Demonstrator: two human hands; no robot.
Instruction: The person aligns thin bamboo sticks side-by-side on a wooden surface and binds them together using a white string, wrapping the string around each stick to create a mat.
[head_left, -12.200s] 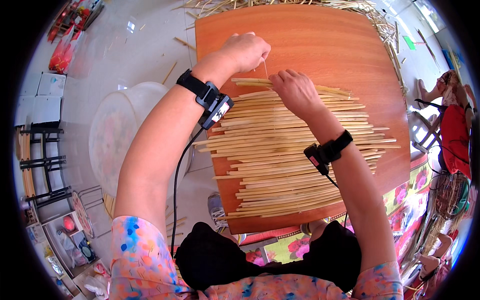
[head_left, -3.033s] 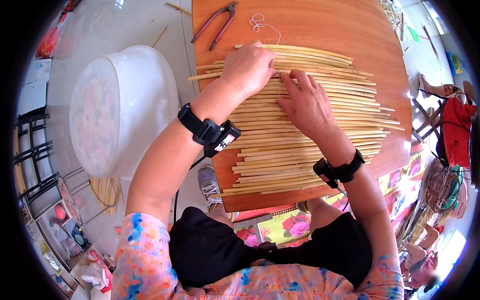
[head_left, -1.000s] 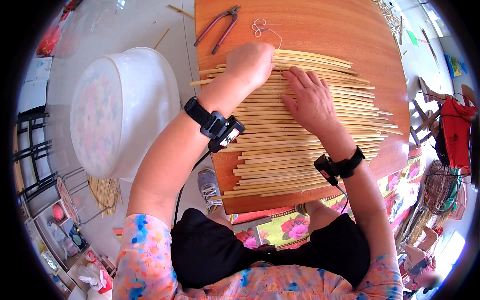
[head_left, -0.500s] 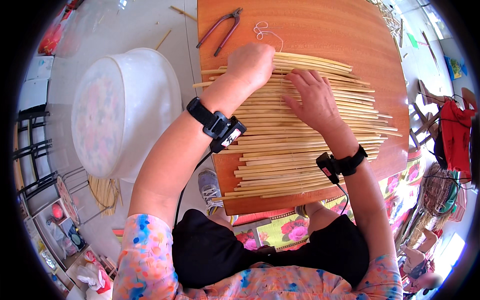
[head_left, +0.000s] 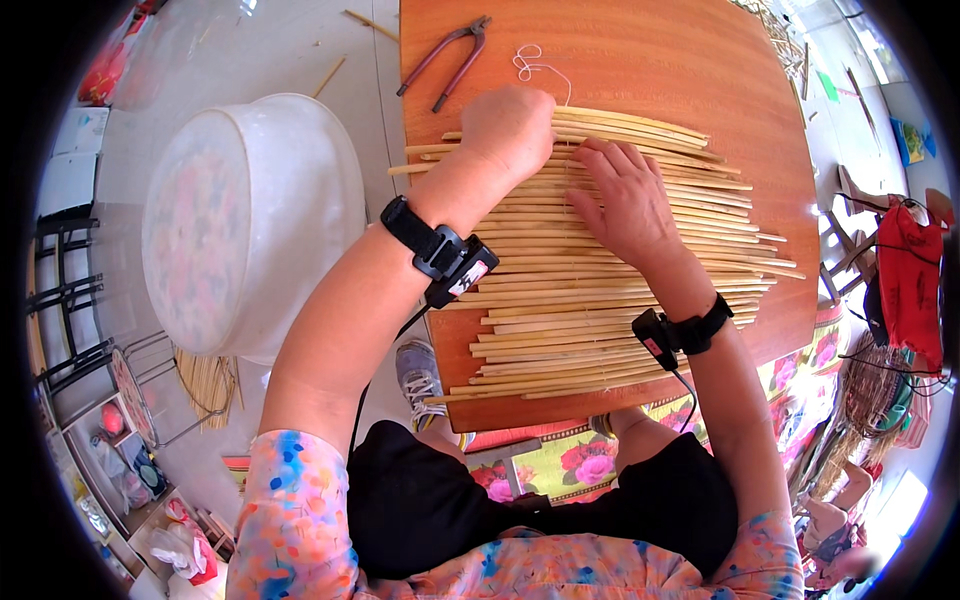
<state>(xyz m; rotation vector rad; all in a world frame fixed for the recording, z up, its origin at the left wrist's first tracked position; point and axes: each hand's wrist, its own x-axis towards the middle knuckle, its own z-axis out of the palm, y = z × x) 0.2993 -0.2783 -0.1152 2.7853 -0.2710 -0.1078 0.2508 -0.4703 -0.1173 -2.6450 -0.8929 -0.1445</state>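
A mat of thin, pale yellow sticks (head_left: 540, 238) lies across the wooden table in front of me, the sticks side by side and uneven at their ends. Fine thread lines cross them. At the far left part of the mat, my left hand (head_left: 508, 130) is closed with its knuckles up; what its fingers grip is hidden beneath it. My right hand (head_left: 630, 205) rests on the sticks just to the right, fingers spread and thumb apart, palm down. Beyond the mat's far edge, a loose white string (head_left: 535, 68) curls on the tabletop and runs toward the sticks.
Pliers with dark red handles (head_left: 448, 62) lie on the far left of the wooden table (head_left: 640, 50). A large whitish tub (head_left: 300, 220) stands left of the table. A bundle of sticks (head_left: 205, 385) is on the floor beyond a folding metal frame. Red cloth (head_left: 910, 285) hangs at the right.
Both hands keep nearly the same places on the mat. The whole view has shifted very slightly; nothing is visibly taken hold of or let go.
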